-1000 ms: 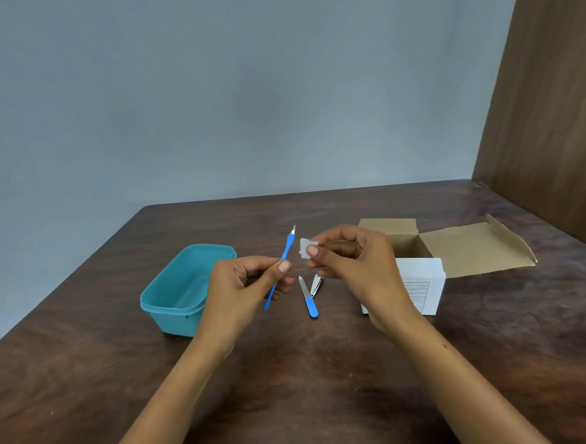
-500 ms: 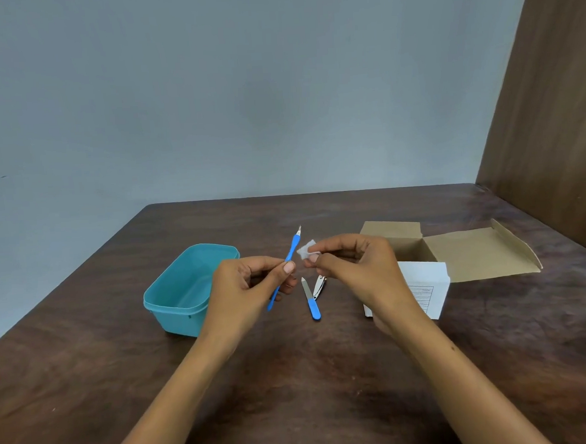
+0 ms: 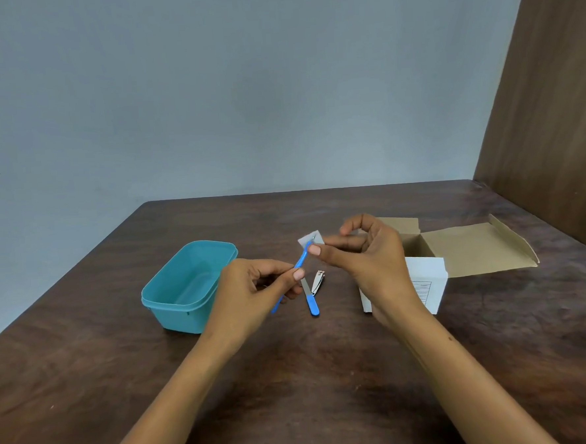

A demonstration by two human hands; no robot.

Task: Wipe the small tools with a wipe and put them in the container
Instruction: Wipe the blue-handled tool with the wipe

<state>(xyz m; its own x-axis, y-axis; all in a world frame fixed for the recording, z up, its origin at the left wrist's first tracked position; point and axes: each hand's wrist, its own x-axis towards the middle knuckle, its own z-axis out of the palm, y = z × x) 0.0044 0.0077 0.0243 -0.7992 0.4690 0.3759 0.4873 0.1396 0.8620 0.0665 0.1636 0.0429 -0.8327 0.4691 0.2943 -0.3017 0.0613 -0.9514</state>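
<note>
My left hand [image 3: 254, 287] pinches a thin blue-handled tool [image 3: 300, 262] that points up and to the right. My right hand [image 3: 367, 255] holds a small white wipe [image 3: 306, 241] between thumb and forefinger, with the tool's metal tip lying against the wipe. On the table below the hands lie a blue-handled nail file [image 3: 310, 299] and a silver nail clipper [image 3: 317, 281], side by side. A teal plastic container [image 3: 186, 290] stands open and empty left of my left hand.
An open cardboard box [image 3: 471, 248] with a white labelled front [image 3: 425, 284] sits right of my right hand, its flap spread to the right. The dark wooden table [image 3: 294, 376] meets a grey wall behind and a brown wooden panel [image 3: 553, 120] at the right.
My right hand has brought the wipe left onto the tip of the blue tool; a second ago the wipe was held apart from it. The left hand has kept its grip.
</note>
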